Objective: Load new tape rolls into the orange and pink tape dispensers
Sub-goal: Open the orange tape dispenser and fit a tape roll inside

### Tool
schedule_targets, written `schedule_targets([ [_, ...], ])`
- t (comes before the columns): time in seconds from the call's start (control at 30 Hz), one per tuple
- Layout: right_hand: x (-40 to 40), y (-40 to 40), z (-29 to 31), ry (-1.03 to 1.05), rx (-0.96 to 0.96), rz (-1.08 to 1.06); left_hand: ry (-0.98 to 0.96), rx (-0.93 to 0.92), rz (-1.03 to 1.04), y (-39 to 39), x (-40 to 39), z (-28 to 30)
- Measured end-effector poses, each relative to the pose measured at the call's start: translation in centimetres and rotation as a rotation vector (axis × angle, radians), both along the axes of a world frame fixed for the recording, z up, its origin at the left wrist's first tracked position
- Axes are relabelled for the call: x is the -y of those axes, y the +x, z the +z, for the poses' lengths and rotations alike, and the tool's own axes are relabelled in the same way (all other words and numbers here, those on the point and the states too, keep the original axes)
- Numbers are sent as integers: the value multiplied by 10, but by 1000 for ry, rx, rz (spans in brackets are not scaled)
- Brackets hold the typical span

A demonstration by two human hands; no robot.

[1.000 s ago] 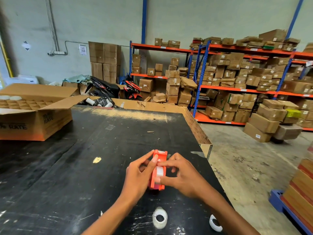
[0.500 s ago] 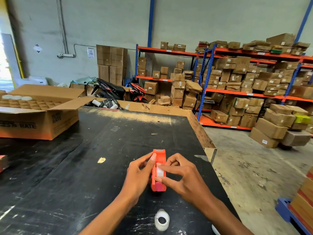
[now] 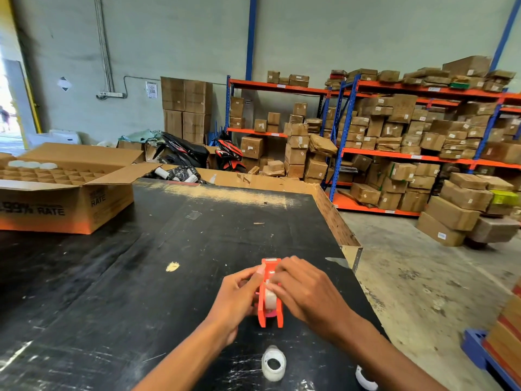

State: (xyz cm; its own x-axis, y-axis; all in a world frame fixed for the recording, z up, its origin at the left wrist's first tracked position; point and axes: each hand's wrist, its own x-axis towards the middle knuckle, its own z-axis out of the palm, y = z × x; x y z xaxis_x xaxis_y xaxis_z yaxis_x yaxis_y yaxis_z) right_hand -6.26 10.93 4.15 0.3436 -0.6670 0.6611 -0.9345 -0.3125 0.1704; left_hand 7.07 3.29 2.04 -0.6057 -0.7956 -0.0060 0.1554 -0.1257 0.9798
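Note:
An orange tape dispenser (image 3: 270,311) stands on the black table (image 3: 141,277), with a clear tape roll (image 3: 271,299) seated between its side walls and a bit of pink showing at its base. My left hand (image 3: 239,297) grips its left side, thumb up by the cutter end. My right hand (image 3: 304,292) holds the right side, fingers pressing over the top of the roll. A loose clear tape roll (image 3: 273,366) lies flat on the table in front of me. A white ring (image 3: 365,379) sits at the table's near right edge.
An open cardboard box (image 3: 67,204) with cell dividers sits on the table's far left. The table's right edge (image 3: 349,249) drops to a concrete floor. Shelves of cartons (image 3: 408,142) stand behind. A blue pallet (image 3: 485,354) with boxes is at the right.
My right fingers have slid forward over the top of the dispenser, covering the roll. The head camera has tilted up slightly and shifted left.

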Motion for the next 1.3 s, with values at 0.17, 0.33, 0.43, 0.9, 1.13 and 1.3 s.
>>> schedule_targets([
  [0.17, 7, -12, 18, 171, 334, -81, -86, 22, -32, 0, -2, -3],
  [0.33, 12, -21, 22, 269, 484, -65, -80, 6, -120, 1, -5, -1],
  [0.43, 15, -22, 23, 307, 542, -56, -113, -16, -150, 3, -7, -1],
  [0.9, 24, -27, 25, 598, 838, -173, -128, -5, -147, 10, -1, -14],
  [1.13, 23, -33, 28, 854, 969, -201, -194, 0, -151, 6, 0, -22],
  [1.3, 18, -37, 16, 755, 1168, -236, -33, 31, -170, -6, -4, -16],
])
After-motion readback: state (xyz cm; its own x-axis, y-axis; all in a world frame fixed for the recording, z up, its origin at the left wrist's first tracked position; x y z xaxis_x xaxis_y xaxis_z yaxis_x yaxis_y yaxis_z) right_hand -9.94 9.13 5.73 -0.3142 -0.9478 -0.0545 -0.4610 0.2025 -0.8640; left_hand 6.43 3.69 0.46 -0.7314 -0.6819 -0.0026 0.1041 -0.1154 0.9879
